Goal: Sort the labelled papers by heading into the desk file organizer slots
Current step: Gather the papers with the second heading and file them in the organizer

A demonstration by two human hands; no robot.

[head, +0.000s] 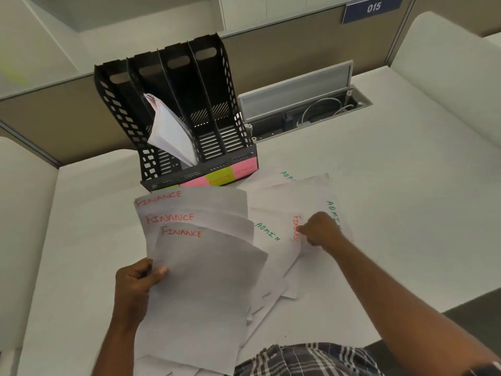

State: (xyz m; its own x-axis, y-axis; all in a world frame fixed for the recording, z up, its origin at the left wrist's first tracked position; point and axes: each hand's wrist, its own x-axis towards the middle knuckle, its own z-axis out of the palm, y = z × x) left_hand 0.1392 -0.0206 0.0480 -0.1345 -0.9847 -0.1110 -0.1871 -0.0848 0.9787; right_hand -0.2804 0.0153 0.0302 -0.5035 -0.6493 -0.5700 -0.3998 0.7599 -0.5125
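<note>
1. Left hand point(138, 280) grips a fanned stack of three FINANCE sheets point(206, 267), thumb curled over the edge.
2. Right hand point(320, 230) pinches another FINANCE sheet point(282, 240) lying among the ADMIN sheets point(306, 196) on the desk point(406, 213).
3. Black file organizer point(176, 118) stands behind; one slot holds curled papers point(170, 131).
</note>
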